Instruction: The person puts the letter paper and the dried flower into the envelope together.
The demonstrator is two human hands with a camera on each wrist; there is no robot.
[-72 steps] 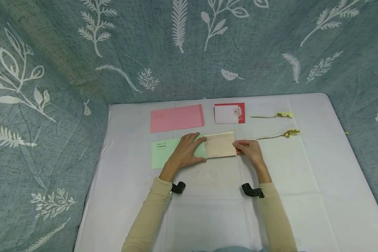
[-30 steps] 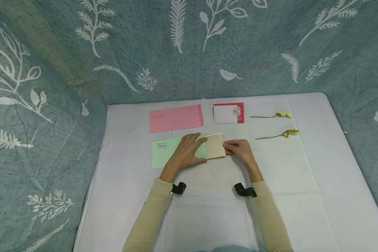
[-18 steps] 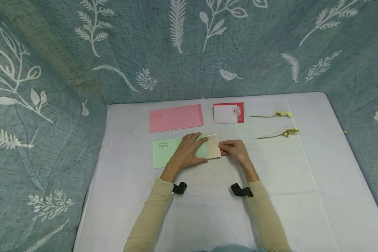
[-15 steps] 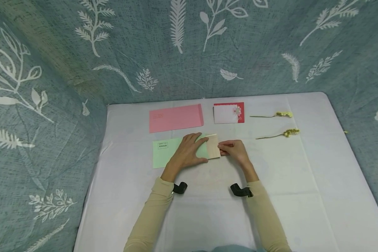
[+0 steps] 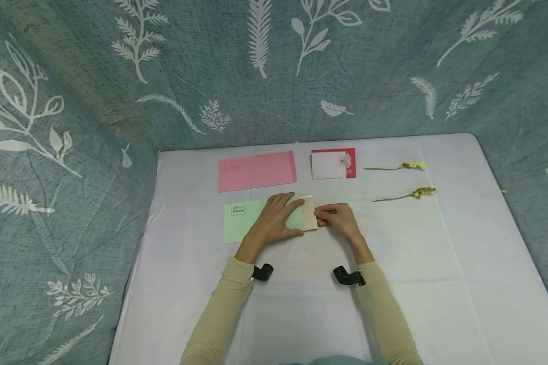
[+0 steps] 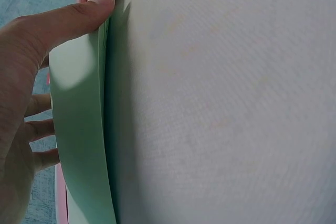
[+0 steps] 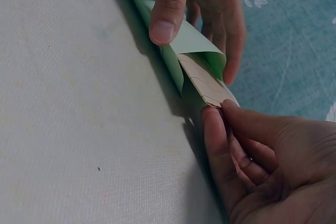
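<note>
One white tabletop point(image 5: 301, 314) | leafy curtain point(image 5: 283, 109) | left fingers point(image 6: 42, 129) gripping green envelope point(image 6: 79, 114) | right fingers point(image 7: 218, 142) pinching beige card point(image 7: 202, 81)

Green env. point(image 5: 240, 226): paper, smooth, matt, thin stock. Cream card point(image 7: 200, 78): paper, matt, stiffer-looking. Pink env. point(image 5: 257, 171): paper, smooth, matt. Tbl. cover point(image 5: 301, 319): fine-ribbed texture, low sheen, lightly creased; cloth or plastic n/d. Backdrop point(image 5: 274, 111): cloth, coarse weave, matt, wrinkled. Sleeves point(image 5: 216, 314): cloth, soft, matt. Wrist mounts point(image 5: 265, 272): blk., appear plastic, approx. semi-matt.
</note>
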